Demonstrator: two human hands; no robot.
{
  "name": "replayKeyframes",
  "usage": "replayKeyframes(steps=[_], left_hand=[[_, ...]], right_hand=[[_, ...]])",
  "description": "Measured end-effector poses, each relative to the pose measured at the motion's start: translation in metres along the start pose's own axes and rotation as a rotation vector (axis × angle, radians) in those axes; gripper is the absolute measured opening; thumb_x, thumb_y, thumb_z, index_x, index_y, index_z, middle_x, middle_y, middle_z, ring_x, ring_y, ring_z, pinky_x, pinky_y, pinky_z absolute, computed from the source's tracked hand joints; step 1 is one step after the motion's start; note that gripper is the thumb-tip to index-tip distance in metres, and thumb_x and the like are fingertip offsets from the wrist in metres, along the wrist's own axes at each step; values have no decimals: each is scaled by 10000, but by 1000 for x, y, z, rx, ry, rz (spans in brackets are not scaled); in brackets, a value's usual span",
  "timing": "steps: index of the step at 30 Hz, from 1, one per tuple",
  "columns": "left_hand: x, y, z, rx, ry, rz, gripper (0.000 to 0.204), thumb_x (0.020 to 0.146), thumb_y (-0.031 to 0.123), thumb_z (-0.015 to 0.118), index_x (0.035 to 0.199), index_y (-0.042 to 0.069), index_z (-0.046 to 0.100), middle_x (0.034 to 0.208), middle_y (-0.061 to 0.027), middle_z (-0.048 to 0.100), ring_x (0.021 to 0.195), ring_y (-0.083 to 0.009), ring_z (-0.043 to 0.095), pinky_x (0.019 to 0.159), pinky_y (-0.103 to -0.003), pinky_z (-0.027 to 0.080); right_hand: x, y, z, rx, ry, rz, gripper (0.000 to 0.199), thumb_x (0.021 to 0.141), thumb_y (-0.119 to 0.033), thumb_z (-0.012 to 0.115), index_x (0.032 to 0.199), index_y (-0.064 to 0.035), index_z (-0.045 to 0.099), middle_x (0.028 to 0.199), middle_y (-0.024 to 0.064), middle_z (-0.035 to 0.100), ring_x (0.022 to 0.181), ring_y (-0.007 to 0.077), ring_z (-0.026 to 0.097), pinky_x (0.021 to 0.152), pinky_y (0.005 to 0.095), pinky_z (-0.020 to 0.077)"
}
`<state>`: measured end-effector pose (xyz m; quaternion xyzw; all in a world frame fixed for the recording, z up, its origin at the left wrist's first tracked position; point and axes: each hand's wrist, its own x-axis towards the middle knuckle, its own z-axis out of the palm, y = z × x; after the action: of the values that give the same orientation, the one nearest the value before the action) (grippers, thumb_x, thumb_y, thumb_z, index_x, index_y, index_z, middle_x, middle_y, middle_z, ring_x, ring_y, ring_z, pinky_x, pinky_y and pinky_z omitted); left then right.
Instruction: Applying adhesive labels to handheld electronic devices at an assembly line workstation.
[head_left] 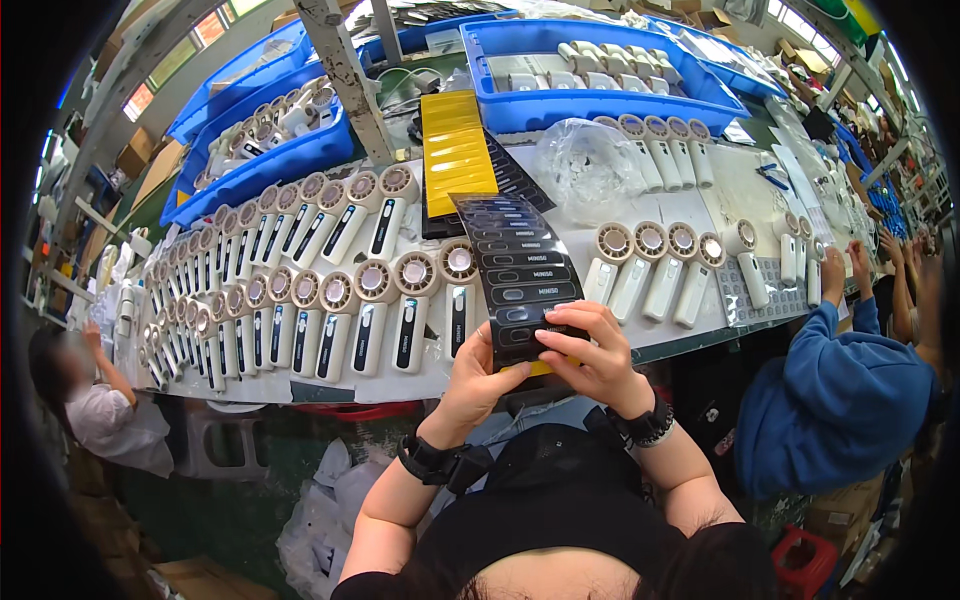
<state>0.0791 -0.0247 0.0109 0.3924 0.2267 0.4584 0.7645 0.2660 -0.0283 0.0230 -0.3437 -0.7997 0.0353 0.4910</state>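
A glossy sheet of black label stickers (522,262) is held up in front of me over the table's near edge. My left hand (478,378) grips its lower left corner, with the thumb along the bottom edge. At the lower right, my right hand (592,355) has its curled fingers on the sheet's bottom labels. A strip of yellow shows under the sheet there. Left of it stretch rows of white handheld fans (368,310), many with a black label on the handle. To the right lie several fans (650,265) with plain white handles.
Yellow sheets (455,150) lie on more black label sheets beyond my hands. A crumpled clear plastic bag (590,165) sits beside them. Blue bins (600,105) with fans stand at the back, near a metal post (345,80). Blue-handled pliers (772,176) lie right; other people work at both sides.
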Motion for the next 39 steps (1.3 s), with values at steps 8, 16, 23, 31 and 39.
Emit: replayKeyframes(steps=[8,16,23,31,39], left_hand=[[-4,3,0,767,91,-33,135,840,29,641,952,-41,613,817,-15,633,775,-65,593,652,-203,482],[-6,0,-5,384,103,51,126,836,-4,615,957,-40,619,799,-6,630,737,-50,583,628,-193,465],[-14,7,-1,607,1,19,102,841,-18,592,932,-49,625,791,-9,628,729,-50,575,634,-190,458],[-16,-5,-8,497,223,109,88,848,-14,586,911,-45,639,774,-8,625,707,-48,559,618,-192,445],[-7,5,-2,798,159,268,75,854,32,608,873,-30,645,708,-21,633,644,-43,549,559,-205,439]], right_hand=[[-3,5,6,-15,82,-55,268,678,-70,744,938,-92,684,974,65,608,888,248,601,742,341,509],[-9,-3,4,61,89,-71,281,690,-120,758,961,-105,687,961,49,594,879,227,597,733,328,495],[-8,2,5,77,87,-90,276,700,-143,760,967,-115,692,974,49,591,891,223,597,731,321,492],[0,0,7,59,63,-101,248,703,-126,743,941,-103,672,970,48,594,900,225,600,754,335,494],[7,0,4,224,7,54,259,671,-9,735,922,-57,693,963,79,637,884,253,623,735,334,516]])
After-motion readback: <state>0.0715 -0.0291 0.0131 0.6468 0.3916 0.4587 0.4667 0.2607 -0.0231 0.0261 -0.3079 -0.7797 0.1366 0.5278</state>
